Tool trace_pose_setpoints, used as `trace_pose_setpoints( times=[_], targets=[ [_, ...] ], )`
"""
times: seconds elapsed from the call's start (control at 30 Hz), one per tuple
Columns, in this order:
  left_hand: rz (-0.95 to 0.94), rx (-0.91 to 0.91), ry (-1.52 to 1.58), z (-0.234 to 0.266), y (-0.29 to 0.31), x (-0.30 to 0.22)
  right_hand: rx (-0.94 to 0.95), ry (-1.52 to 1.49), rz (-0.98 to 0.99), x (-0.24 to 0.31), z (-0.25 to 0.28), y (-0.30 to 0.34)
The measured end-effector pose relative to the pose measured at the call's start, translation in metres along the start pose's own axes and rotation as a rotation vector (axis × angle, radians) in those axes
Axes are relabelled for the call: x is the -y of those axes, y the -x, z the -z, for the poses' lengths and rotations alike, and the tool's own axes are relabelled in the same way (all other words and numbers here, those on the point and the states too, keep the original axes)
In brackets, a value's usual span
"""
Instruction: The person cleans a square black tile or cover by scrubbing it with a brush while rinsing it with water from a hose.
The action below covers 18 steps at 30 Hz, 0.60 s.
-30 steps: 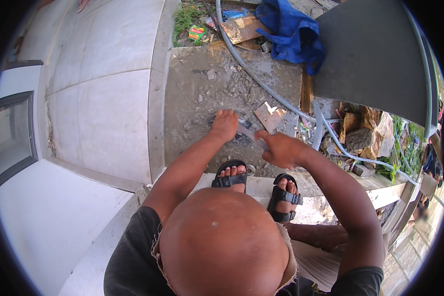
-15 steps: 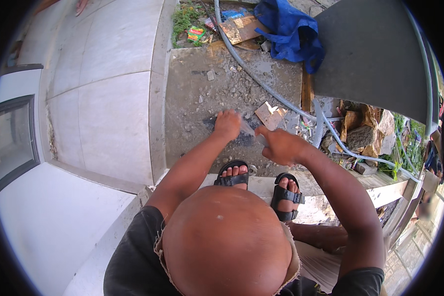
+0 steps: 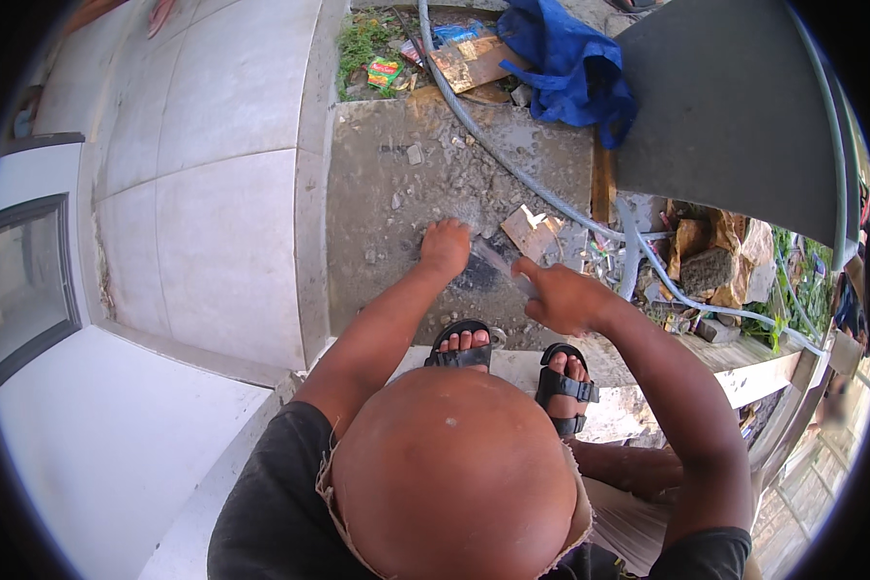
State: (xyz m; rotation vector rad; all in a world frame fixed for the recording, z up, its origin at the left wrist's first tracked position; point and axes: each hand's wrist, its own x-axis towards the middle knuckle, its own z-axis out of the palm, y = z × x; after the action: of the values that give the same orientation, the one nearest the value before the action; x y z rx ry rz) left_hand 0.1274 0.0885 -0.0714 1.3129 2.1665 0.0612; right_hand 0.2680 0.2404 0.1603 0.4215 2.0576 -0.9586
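Note:
My right hand point(image 3: 572, 296) is closed around the pale end of what looks like a hose point(image 3: 630, 263), index finger extended over its tip. The hose's grey length drops behind my forearm, so its link to that end is hidden. A clear streak of water point(image 3: 495, 259) runs from the tip toward my left hand point(image 3: 446, 247). That hand is closed, fingers curled down over the wet concrete slab point(image 3: 367, 213); whatever it grips is hidden below it. Between the hands a dark patch point(image 3: 478, 275) shows on the slab, too blurred to name.
Wet grit and a broken board piece point(image 3: 530, 235) lie past my hands. A blue sheet point(image 3: 575, 68) and a dark panel point(image 3: 730, 116) stand beyond, at right. Pale tiles point(image 3: 222, 222) rise along the left. Rubble and torn brown paper point(image 3: 691, 246) border the right side.
My right hand has shifted slightly right and down, away from the left hand. The water streak between them looks longer. My left hand stays nearly in place.

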Motion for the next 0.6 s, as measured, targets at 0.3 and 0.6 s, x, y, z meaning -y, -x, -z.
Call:
trace_pose_setpoints(
  times=[0.3, 0.6],
  targets=[
    [0.020, -0.103, -0.026, 0.002, 0.001, -0.005, 0.027, -0.014, -0.011, 0.007, 0.004, 0.006],
    [-0.166, -0.363, 0.296, -0.016, 0.017, 0.031, 0.030, 0.001, 0.058, 0.004, -0.016, 0.000]
  ],
)
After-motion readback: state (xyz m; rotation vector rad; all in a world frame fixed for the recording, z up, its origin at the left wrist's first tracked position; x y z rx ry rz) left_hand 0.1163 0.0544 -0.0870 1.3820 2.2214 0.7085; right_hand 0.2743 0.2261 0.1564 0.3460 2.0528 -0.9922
